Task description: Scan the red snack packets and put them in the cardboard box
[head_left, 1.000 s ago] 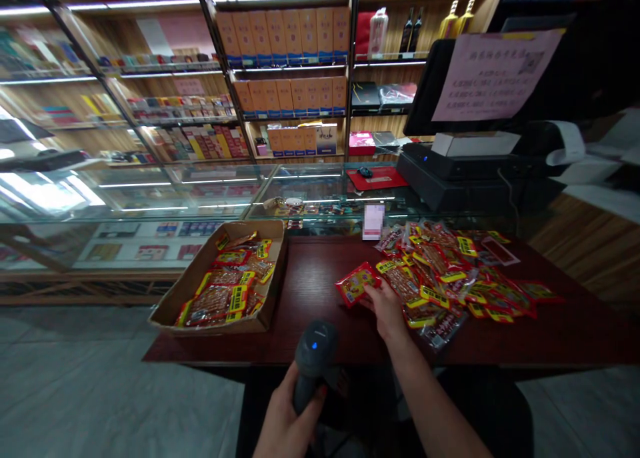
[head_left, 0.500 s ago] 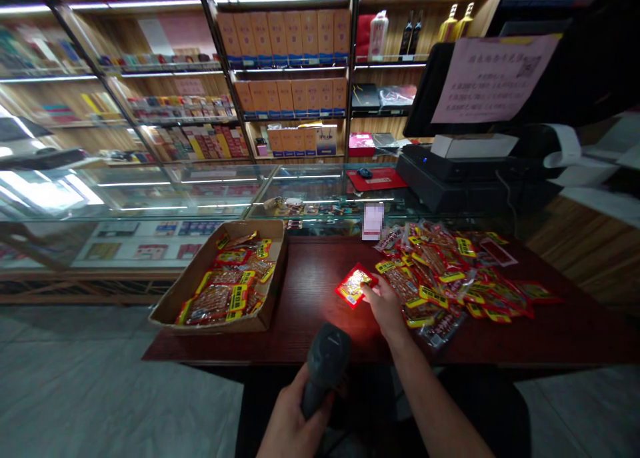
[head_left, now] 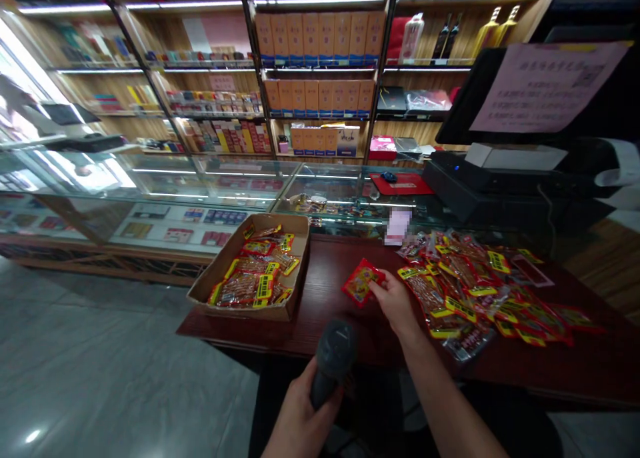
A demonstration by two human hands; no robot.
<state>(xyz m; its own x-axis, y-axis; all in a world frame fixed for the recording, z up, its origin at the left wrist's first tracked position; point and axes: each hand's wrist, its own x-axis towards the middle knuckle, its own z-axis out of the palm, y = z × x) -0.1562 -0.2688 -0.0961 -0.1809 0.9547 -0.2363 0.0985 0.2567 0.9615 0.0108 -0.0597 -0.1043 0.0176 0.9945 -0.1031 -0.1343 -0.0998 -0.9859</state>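
Note:
My left hand (head_left: pixel 306 408) is wrapped round the handle of a dark grey barcode scanner (head_left: pixel 338 349), held in front of the table's near edge. Between the thumb and fingers of my right hand (head_left: pixel 395 299) is one corner of a red snack packet (head_left: pixel 361 282), over the dark red tabletop (head_left: pixel 325 271). Right of that hand spreads a loose pile of snack packets (head_left: pixel 465 278) with red and yellow labels. On the left of the table, an open cardboard box (head_left: pixel 295 305) contains several similar packets (head_left: pixel 250 285).
Behind the table runs a glass display counter (head_left: pixel 225 178), with a red mat (head_left: pixel 403 185) and a mouse (head_left: pixel 389 177) on it. A monitor (head_left: pixel 465 105) with a paper sheet (head_left: pixel 545 88) stands at the right. Shelves of boxes (head_left: pixel 320 38) line the back wall.
The view has swung left, so everything sits further right. The scanner's bright light on the red packet is gone. Both hands keep their holds.

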